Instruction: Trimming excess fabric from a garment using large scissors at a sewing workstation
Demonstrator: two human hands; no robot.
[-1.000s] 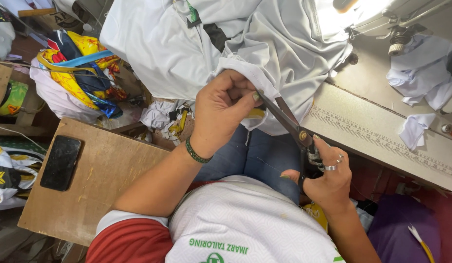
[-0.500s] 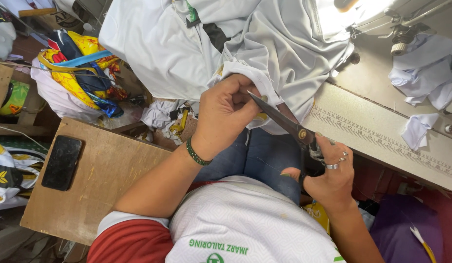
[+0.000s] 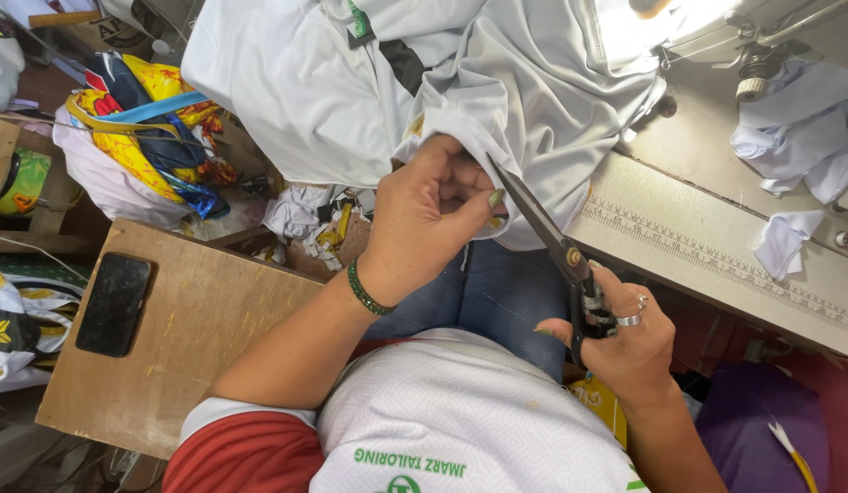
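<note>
**Scissors at the hem of a white garment**

The left hand (image 3: 429,215) has its grip pressed together, pinching a folded edge of the white garment (image 3: 351,82) between thumb and fingers. A green bead bracelet (image 3: 367,292) circles that wrist. The garment spreads up and away from this grip, draped over the person's lap and onto the tabletop (image 3: 716,265) beyond.

The right hand (image 3: 625,342) has its grip closed around the handles of the dark scissors (image 3: 556,246), fingers through the loops and a ring on one finger. The blades run from this grip up and toward the left hand, with the tips touching the cloth just beside the pinching thumb; whether they are parted cannot be told.

To the outer side of the left forearm lies a wooden board (image 3: 196,338) with a black phone (image 3: 114,304) on it. Farther off sits a pile of yellow and blue cloth (image 3: 141,128). Small white scraps (image 3: 785,242) lie on the tabletop above the right hand.
</note>
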